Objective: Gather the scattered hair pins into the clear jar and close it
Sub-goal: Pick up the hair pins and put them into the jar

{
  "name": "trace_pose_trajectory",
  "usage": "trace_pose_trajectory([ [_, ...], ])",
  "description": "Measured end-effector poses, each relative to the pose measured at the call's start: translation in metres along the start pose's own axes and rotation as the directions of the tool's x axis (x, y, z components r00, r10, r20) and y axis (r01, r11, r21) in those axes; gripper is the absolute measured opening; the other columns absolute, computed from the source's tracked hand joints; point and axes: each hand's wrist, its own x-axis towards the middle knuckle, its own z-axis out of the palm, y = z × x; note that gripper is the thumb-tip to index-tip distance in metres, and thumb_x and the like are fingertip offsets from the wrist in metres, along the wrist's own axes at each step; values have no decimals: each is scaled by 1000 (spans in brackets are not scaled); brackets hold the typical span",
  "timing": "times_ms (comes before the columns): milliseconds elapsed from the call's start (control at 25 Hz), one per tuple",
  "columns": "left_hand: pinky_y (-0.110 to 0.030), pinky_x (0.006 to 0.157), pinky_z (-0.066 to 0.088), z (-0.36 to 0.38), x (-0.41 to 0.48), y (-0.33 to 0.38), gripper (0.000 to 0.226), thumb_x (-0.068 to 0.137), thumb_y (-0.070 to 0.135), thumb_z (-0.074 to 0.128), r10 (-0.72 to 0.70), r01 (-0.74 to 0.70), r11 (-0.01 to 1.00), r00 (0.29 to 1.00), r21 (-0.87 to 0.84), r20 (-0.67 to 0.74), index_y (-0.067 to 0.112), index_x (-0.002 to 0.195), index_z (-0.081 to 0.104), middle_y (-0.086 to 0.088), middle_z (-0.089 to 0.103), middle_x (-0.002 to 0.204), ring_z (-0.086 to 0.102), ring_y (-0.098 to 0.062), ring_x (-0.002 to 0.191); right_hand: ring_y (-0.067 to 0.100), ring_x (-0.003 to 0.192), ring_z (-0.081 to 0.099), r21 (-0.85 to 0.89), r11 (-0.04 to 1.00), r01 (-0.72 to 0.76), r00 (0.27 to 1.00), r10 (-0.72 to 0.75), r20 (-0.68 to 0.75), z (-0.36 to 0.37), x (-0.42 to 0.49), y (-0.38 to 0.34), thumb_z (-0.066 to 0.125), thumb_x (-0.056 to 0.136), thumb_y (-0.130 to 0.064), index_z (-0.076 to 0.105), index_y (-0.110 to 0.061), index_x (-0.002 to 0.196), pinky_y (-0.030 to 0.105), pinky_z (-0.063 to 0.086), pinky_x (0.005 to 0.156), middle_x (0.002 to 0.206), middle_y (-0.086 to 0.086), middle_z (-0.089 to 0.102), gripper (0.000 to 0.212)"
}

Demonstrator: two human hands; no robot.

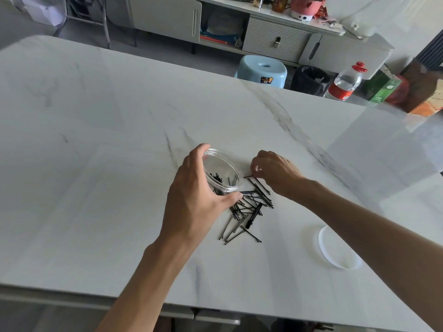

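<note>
My left hand (196, 200) grips the clear jar (224, 171) from its left side and tilts its open mouth to the right; a few black hair pins lie inside. A pile of several black hair pins (249, 209) is scattered on the white marble table (96, 164) just right of the jar and nearer me. My right hand (273, 171) hovers at the far edge of the pile, fingertips pinched on a hair pin (248, 176) next to the jar's mouth. The jar's translucent lid (335, 248) lies flat on the table to the right, partly behind my right forearm.
A plastic water bottle (346, 82) with a red cap stands at the table's far right edge. Beyond the table are a light blue stool (262, 70), a black bin (310, 80) and a grey cabinet (275, 39).
</note>
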Motion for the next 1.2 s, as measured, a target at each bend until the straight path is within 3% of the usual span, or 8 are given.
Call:
trace_pose_trajectory([
  [160, -12, 91, 28, 0, -1, 3, 91, 60, 41, 84, 0, 0, 1000, 1000, 3, 5, 31, 135, 35, 9, 51, 132, 44, -6, 124, 24, 73, 50, 121, 974, -192, 979, 199, -48, 4, -15, 3, 48, 84, 4, 56, -19, 85, 33, 38, 59, 84, 0, 58, 24],
  [320, -13, 91, 29, 0, -2, 4, 91, 60, 41, 85, 5, -5, 1000, 1000, 12, 3, 29, 135, 36, 8, 52, 131, 46, -7, 123, 22, 68, 56, 284, 918, -278, 954, 298, -31, 6, -30, 4, 60, 90, -14, 64, -13, 92, 32, 44, 62, 71, -4, 59, 4],
  [440, -15, 91, 31, 2, -2, 5, 91, 59, 42, 85, 8, -8, 1000, 1000, 13, 7, 29, 134, 36, 8, 52, 131, 46, -7, 123, 24, 78, 59, 282, 892, -354, 931, 366, 11, 9, -33, -4, 68, 85, -28, 67, -13, 88, 34, 48, 68, 81, 2, 64, 15],
  [600, -14, 90, 31, 4, -2, 6, 91, 59, 42, 86, 9, -9, 1000, 1000, 15, 8, 30, 133, 36, 9, 52, 129, 46, -6, 122, 31, 69, 61, 165, 902, -398, 917, 396, 48, 9, -25, -15, 68, 82, -21, 67, -7, 72, 35, 50, 62, 74, 9, 67, 17],
  [760, -14, 89, 31, 3, -2, 5, 91, 58, 43, 86, 1, -1, 1000, 1000, 11, 10, 31, 133, 35, 11, 52, 128, 46, -5, 122, 24, 45, 36, -88, 949, -303, 952, 305, 17, 9, -29, -26, 55, 74, 3, 39, -9, 53, 26, 26, 42, 52, 4, 41, 29],
  [920, -13, 88, 30, 2, -3, 4, 91, 59, 43, 85, -2, 2, 1000, 1000, 8, 7, 31, 133, 36, 10, 52, 129, 46, -5, 122, 27, 64, 40, -154, 973, -172, 984, 178, 25, 8, -39, -27, 48, 76, 12, 40, -11, 65, 31, 30, 52, 64, 0, 35, 26],
  [1040, -13, 87, 30, 0, -2, 3, 90, 59, 43, 85, 0, 0, 1000, 1000, 10, 5, 29, 133, 36, 8, 53, 129, 46, -5, 121, 28, 76, 49, -180, 976, -124, 992, 120, -32, 11, -44, -27, 46, 79, 12, 48, -8, 86, 33, 32, 61, 80, 6, 46, 21],
  [1200, -13, 85, 30, -2, -2, 2, 89, 59, 42, 85, -2, 2, 1000, 1000, 17, -3, 29, 132, 36, 8, 53, 129, 47, -6, 120, 35, 84, 57, 70, 972, -226, 969, 231, -85, 15, -46, -16, 45, 86, 7, 53, -3, 104, 42, 49, 71, 91, 14, 61, 23],
])
